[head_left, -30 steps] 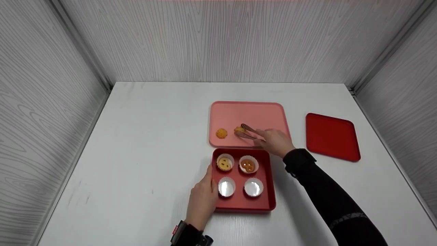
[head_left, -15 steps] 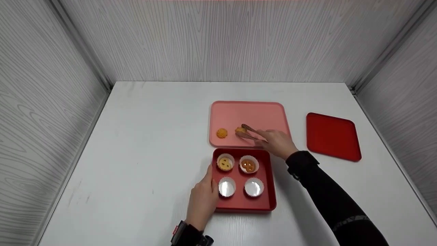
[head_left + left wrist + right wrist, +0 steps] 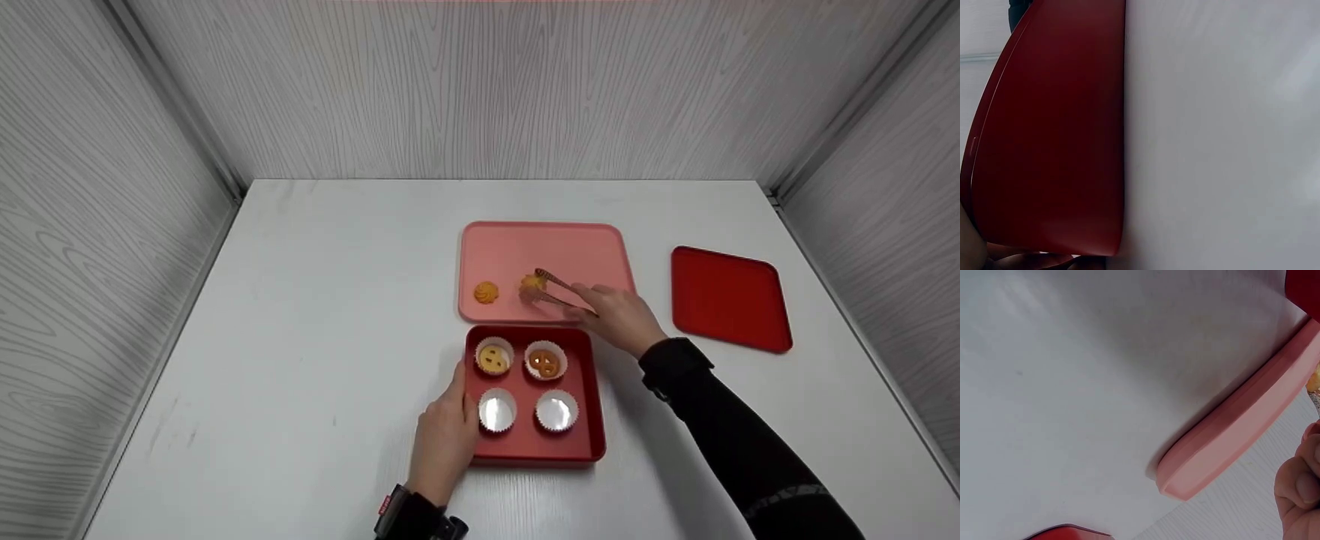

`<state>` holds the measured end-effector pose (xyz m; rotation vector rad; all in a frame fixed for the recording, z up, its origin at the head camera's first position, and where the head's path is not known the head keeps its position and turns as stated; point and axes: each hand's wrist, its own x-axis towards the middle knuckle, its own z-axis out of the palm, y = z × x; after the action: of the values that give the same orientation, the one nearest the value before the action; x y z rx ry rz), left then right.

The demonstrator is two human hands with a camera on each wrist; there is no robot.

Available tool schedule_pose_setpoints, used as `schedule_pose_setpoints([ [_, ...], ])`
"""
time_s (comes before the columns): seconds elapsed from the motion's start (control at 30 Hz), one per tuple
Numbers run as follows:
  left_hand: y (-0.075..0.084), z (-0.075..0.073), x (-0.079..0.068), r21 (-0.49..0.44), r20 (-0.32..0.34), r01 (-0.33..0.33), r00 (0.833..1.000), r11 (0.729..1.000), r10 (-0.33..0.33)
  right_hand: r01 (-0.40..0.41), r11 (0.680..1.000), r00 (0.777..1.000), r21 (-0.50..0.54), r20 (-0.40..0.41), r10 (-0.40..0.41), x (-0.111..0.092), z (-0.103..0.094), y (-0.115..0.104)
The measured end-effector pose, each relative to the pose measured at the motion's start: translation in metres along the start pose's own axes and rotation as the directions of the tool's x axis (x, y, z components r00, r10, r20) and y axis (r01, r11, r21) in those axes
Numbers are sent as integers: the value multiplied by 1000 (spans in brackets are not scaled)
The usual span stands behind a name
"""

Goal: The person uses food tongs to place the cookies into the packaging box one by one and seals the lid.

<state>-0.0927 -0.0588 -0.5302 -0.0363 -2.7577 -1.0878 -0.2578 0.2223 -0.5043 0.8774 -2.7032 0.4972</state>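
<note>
My right hand (image 3: 619,319) grips a small pair of tongs (image 3: 556,280) over the pink tray (image 3: 570,244). Between the tong tips sits a golden swirled cookie (image 3: 533,282), partly covered by the near tip. A second swirled cookie (image 3: 486,292) lies on the tray to the left. My left hand (image 3: 444,431) holds the left wall of the red square box (image 3: 536,448). The box bears white paper cups: one with a pale pretzel-shaped cookie (image 3: 493,360), one with a browner pretzel-shaped cookie (image 3: 544,364), and two front cups, the left one (image 3: 497,411) and the right one (image 3: 556,412), with bare bottoms.
To the right lies a flat red tray or lid (image 3: 729,300), set slightly askew on the white table (image 3: 337,315). Grey wood-grain panels (image 3: 480,90) enclose the back and both sides. The box stands just in front of the pink tray.
The tongs and right hand have shifted slightly right, and the cookie between the tips has moved and tilted with them. The left hand and the box have stayed put.
</note>
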Motion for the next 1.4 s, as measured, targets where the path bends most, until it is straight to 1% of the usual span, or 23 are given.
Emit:
schedule_pose_setpoints([
  [0.5,1,-1,0,-11,11,25,1000,1000,-25,83,996,992,-33,-88,-85,-15,-13,-5],
  [0.8,1,-1,2,-17,26,36,999,999,-35,162,983,971,-86,-162,-174,-23,-18,-7],
  [0.93,1,-1,3,-17,25,34,999,999,-33,173,981,966,-91,-178,-187,-26,-22,-10],
  [1.1,1,-1,3,-21,27,39,999,999,-39,177,979,965,-103,-177,-194,-32,-28,-13],
  [1.4,1,0,3,-21,32,33,999,999,-32,230,963,942,-138,-217,-256,-49,-35,-18],
])
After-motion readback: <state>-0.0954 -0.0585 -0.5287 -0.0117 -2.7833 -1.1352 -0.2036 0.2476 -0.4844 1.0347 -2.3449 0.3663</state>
